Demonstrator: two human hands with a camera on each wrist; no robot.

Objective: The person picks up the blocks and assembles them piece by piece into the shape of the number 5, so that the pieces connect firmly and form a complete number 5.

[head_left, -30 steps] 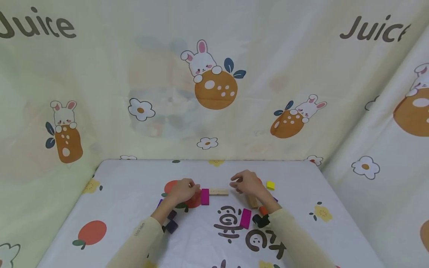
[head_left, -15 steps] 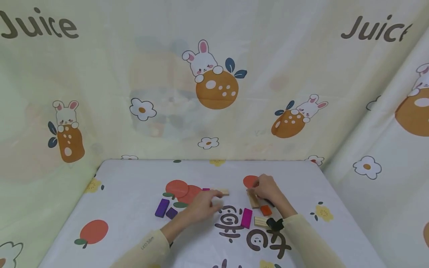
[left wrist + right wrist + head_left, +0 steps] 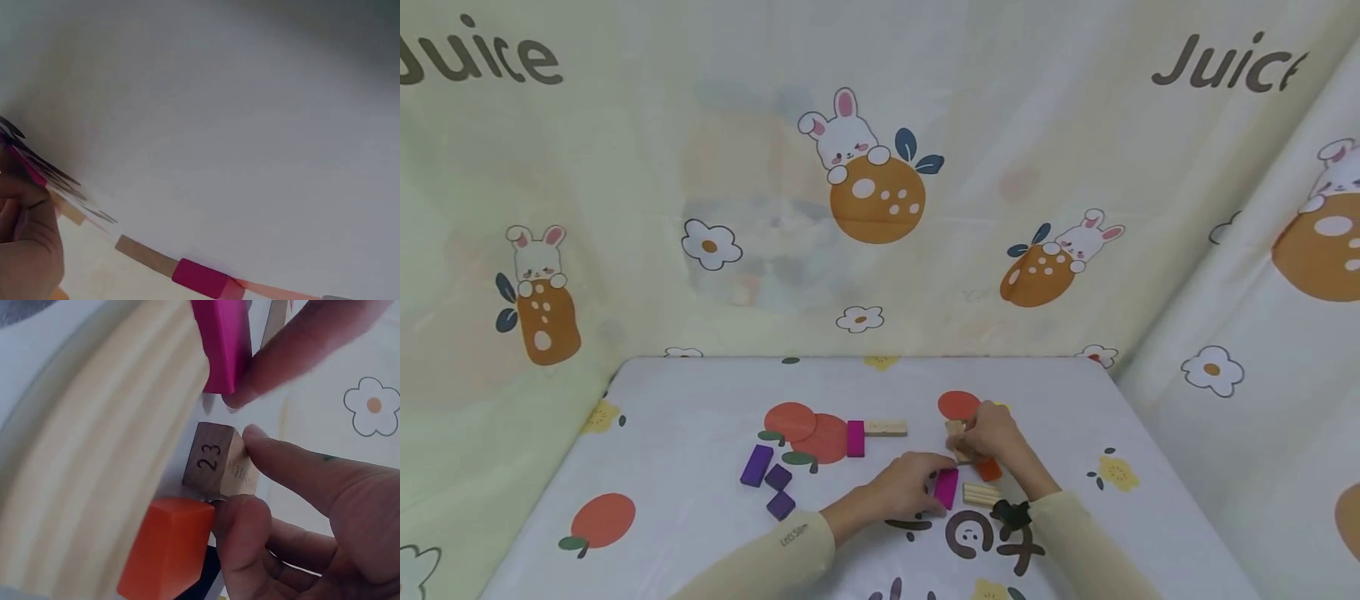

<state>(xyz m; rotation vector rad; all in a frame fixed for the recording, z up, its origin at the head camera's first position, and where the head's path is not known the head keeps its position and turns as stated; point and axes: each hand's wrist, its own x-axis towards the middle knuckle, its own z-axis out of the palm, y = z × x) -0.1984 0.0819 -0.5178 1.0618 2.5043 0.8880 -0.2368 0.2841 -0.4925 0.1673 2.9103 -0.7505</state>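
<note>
My left hand has come in from the left to a magenta block and pinches it by its ends between thumb and index finger. A fingertip of that hand meets the end of the magenta block in the right wrist view. My right hand grips a plain wooden block stamped "23", thumb on one side and bent fingers on the other. Close by lie an orange block and a ridged pale wooden block. In the left wrist view, the left hand shows only at the left edge.
Further back, another magenta block lies end-on to a wooden block. At left are a long purple block and two small purple cubes. A black wrist device sits at the right cuff. A patterned curtain stands behind the table.
My left hand has moved right and nearer, from the far magenta block to the near one. The right hand has dropped to the wooden block and gripped it.
</note>
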